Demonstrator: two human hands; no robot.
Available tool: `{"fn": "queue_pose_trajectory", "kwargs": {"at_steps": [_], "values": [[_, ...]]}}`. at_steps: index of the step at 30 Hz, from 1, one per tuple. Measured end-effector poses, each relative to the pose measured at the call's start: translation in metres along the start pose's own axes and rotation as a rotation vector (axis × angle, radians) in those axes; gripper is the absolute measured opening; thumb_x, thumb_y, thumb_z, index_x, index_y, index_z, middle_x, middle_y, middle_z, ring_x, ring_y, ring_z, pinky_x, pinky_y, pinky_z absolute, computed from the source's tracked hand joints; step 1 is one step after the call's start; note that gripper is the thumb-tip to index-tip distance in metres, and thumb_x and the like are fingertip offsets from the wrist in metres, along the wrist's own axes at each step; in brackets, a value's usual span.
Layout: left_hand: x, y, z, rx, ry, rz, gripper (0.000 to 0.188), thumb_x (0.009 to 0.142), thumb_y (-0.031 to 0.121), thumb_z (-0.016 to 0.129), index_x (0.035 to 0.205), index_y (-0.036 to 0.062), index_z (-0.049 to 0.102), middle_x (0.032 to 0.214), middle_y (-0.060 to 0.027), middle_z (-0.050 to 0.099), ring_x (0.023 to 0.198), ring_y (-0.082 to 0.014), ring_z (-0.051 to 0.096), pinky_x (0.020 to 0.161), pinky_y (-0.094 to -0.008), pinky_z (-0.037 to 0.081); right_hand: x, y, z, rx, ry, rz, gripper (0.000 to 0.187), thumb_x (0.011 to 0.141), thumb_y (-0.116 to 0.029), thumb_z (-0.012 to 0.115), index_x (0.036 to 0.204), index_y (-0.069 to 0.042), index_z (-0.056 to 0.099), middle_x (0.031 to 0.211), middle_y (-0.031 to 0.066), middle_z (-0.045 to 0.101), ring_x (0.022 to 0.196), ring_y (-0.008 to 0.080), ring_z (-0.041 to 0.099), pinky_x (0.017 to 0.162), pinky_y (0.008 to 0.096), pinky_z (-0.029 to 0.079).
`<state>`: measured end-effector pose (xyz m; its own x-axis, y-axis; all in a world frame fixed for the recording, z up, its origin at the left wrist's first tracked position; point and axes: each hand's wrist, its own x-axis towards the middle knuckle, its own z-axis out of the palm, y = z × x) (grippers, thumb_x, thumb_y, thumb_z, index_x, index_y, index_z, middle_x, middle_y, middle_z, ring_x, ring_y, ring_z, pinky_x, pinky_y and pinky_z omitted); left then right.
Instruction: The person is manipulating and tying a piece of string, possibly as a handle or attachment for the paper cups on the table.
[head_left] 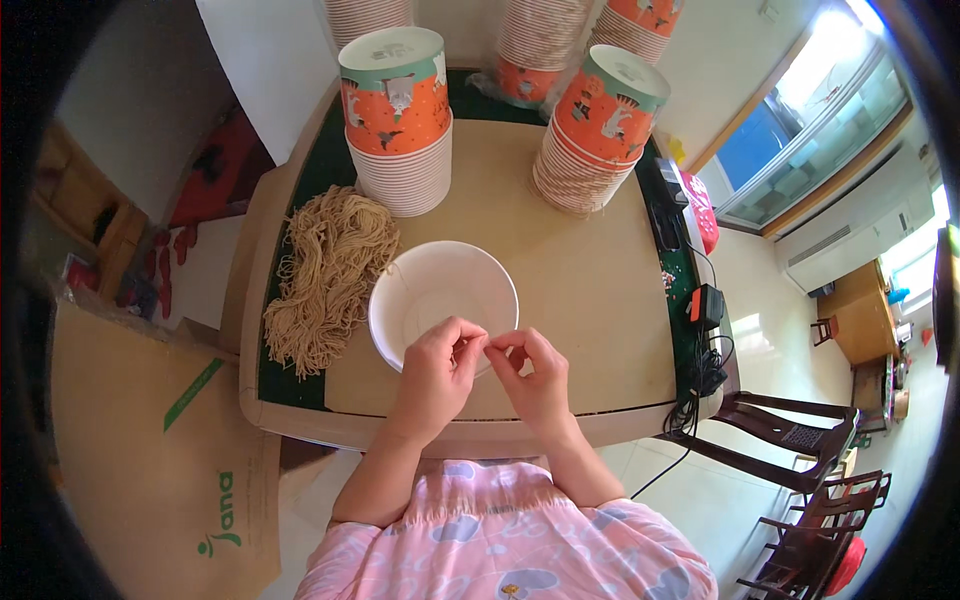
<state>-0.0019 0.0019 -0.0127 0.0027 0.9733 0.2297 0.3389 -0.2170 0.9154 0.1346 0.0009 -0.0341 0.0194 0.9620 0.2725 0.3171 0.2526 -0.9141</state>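
Observation:
A white paper bucket (445, 262) stands on the table in front of me, its open top facing up. Over its near rim my left hand (442, 362) and my right hand (530, 368) meet, thumbs and fingertips pinched almost together. What they pinch is too small to make out. A thin tan strand (392, 268) shows at the bucket's left rim. Left of the bucket lies a loose heap of tan cords (332, 275).
Two tall stacks of orange-and-green patterned paper buckets (400, 140) (600, 120) stand upside down at the back, with more stacks behind. Black cables and an adapter (706, 308) lie along the right edge. A large cardboard box (150, 450) is at left, a wooden chair (790, 435) at right.

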Motion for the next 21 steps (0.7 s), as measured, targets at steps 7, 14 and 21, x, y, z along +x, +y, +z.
{"fn": "queue_pose_trajectory", "kwargs": {"at_steps": [7,14,21], "values": [[-0.002,-0.006,0.005,0.051,0.041,0.057,0.004,0.088,0.002,0.058,0.088,0.0011,0.054,0.079,-0.0137,0.064,0.071,-0.0299,0.063,0.062,-0.0364,0.049,0.001,0.000,-0.001,-0.021,-0.012,-0.059,0.011,0.078,0.002,0.071,0.080,-0.001,0.061,0.069,0.0048,0.057,0.059,0.0114,0.052,0.054,0.0244,0.043],[-0.002,-0.007,0.013,0.172,0.130,0.132,0.004,0.088,0.003,0.057,0.087,0.0023,0.053,0.078,-0.0132,0.063,0.072,-0.0313,0.062,0.062,-0.0388,0.049,0.004,0.001,-0.002,-0.037,-0.024,-0.112,0.011,0.078,0.002,0.070,0.079,-0.001,0.060,0.067,0.0052,0.056,0.058,0.0116,0.052,0.054,0.0248,0.044],[0.002,-0.010,0.008,0.057,0.090,0.072,0.006,0.089,0.006,0.059,0.088,0.0018,0.055,0.077,-0.0118,0.062,0.065,-0.0255,0.062,0.058,-0.0334,0.048,0.005,0.001,-0.004,0.012,-0.046,-0.060,0.009,0.079,0.001,0.070,0.082,-0.001,0.062,0.071,0.0047,0.061,0.061,0.0100,0.053,0.057,0.0239,0.045]]}}
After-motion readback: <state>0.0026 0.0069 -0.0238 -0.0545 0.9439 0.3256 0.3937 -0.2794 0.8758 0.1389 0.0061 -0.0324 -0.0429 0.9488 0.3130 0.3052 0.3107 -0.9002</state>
